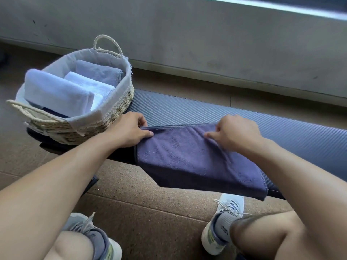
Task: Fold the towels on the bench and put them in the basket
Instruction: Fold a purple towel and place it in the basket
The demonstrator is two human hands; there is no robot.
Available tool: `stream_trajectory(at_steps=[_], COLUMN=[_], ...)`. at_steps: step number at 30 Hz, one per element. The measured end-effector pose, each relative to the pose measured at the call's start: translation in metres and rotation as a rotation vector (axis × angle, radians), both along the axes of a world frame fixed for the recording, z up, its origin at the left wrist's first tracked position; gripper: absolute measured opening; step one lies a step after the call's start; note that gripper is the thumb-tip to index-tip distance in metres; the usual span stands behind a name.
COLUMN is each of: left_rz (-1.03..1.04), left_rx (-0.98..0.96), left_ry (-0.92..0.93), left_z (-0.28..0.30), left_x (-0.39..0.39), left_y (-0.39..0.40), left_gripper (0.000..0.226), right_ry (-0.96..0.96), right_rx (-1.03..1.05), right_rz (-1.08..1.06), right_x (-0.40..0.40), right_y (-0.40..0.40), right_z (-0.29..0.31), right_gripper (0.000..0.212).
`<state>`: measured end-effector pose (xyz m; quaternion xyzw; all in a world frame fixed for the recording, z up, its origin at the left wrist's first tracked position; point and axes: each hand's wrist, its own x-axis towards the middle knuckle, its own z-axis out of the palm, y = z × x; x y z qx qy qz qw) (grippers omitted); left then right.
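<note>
The basket (105,109) sits just left of the purple towel (187,158). The bench (281,132) is bare on the right.

This looks like a gym or fitness studio rather than a home. A long, low bench (244,124) padded in dark textured vinyl stands on speckled, cork-like flooring (150,207) laid in large tiles, beside a bare grey concrete wall (187,34) under a window ledge. A lined wicker basket (116,104) of small folded towels (56,91) sits on the bench's left end, and the person wears trainers (223,220).
</note>
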<state>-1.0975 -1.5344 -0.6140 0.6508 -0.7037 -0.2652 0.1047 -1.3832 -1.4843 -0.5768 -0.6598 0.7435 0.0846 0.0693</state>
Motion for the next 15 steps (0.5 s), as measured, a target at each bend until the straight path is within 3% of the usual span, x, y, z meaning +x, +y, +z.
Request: stream_trajectory(at_steps=[2, 6, 11, 15], left_rz=[0.008, 0.009, 0.068, 0.025], left_rx=[-0.005, 0.002, 0.012, -0.095], left_ry=[0.049, 0.084, 0.179, 0.236], left_z=[0.0, -0.001, 0.0, 0.001], left_x=[0.002, 0.008, 0.016, 0.021], left_y=[0.0, 0.003, 0.01, 0.015], left_gripper=[0.028, 0.029, 0.043, 0.049], right_ry=[-0.144, -0.224, -0.312, -0.331], right_rx=[-0.14, -0.03, -0.105, -0.087], right_rz=[0.05, 0.185, 0.174, 0.143], right_x=[-0.009, -0.028, -0.04, -0.042], right_y=[-0.011, -0.027, -0.036, -0.039], right_z=[-0.006, -0.022, -0.031, -0.028], right_gripper=[0.03, 0.038, 0.021, 0.026])
